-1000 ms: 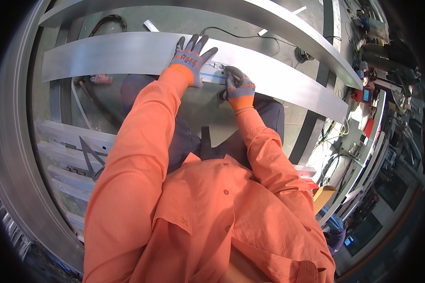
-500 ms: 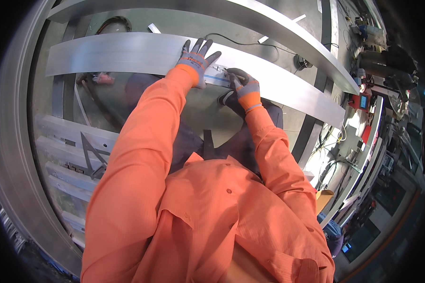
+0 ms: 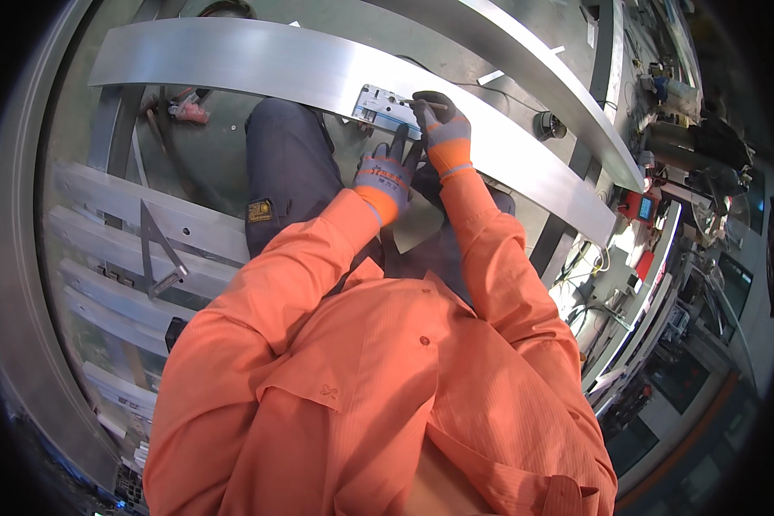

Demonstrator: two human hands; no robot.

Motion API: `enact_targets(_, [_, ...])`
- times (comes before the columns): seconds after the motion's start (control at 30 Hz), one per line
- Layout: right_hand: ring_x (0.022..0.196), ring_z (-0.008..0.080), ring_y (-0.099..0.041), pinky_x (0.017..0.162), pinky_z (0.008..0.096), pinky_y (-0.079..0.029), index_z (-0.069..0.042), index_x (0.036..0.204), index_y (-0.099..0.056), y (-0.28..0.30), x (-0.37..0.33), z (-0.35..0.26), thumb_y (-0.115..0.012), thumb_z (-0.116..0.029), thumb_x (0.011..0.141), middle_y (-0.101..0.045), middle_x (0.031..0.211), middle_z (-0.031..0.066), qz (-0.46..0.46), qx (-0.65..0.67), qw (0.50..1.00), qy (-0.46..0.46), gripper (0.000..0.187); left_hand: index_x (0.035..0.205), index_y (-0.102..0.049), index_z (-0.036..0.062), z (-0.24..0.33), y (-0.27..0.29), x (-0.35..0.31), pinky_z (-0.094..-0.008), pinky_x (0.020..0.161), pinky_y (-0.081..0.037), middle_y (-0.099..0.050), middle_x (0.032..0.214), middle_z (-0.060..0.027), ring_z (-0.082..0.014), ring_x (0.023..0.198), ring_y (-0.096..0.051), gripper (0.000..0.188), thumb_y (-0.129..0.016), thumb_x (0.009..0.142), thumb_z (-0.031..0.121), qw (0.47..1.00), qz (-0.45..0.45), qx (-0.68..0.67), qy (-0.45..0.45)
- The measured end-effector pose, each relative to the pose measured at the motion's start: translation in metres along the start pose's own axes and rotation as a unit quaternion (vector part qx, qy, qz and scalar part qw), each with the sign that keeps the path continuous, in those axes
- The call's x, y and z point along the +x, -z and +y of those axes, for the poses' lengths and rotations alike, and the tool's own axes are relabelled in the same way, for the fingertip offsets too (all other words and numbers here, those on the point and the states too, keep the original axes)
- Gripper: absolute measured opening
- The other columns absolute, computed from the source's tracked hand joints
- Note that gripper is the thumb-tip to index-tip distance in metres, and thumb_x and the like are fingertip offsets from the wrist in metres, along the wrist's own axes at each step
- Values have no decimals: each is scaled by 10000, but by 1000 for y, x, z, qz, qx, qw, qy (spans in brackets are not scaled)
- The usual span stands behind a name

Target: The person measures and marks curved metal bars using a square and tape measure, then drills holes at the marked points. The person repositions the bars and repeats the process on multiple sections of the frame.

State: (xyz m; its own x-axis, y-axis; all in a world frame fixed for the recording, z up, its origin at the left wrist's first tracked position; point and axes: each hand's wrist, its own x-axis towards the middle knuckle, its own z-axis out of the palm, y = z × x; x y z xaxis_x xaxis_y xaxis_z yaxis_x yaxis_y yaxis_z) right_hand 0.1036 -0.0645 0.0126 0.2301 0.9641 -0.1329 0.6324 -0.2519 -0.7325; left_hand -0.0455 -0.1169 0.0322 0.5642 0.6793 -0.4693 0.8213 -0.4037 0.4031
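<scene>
A wide silver metal beam [image 3: 258, 56] lies across in front of me. On it, near its near edge, rests a flat silver plate [image 3: 377, 101] with holes and a blue stripe. My right hand [image 3: 445, 129], gloved in grey and orange, is closed at the plate's right end around a thin, pen-like tool whose kind I cannot make out. Below the plate, my gloved left hand [image 3: 385, 176] has its fingers stretched toward the plate's near edge. Whether those fingertips touch the plate is unclear.
A second metal beam [image 3: 533, 73] runs beyond the first. At the left, a triangular set square [image 3: 156, 249] lies on several stacked metal bars [image 3: 206, 215]. Cables and a red device with a screen [image 3: 641, 206] sit at the right. Dark supports [image 3: 555, 245] stand under the beam.
My left hand has left the beam's top and come down toward me, below the plate, uncovering more of it. My right hand stays at the plate's right end. The view has shifted a little.
</scene>
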Motion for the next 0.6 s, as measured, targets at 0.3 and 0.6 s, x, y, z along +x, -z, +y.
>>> enact_targets(0.3, [849,218,-757,793,344,-588,-84,1124,-803,-29,13,-5,-737,-299,959,-800,944,138,2,-74,997,-29,278,1578,-409,80,-15,-22,14,-539,1189,-324,-362,1614,-230,-414,1432,-405,848,-720,835,343,996,93,-3,-1])
enact_targets(0.6, [1024,359,-740,951,455,-572,-50,1116,-773,-17,49,-28,-667,-404,925,-778,1067,190,-112,-196,967,-115,416,1641,-318,103,-10,-11,10,-545,1226,-297,-257,1695,-236,-417,1486,-379,911,-710,851,332,995,104,1,-12])
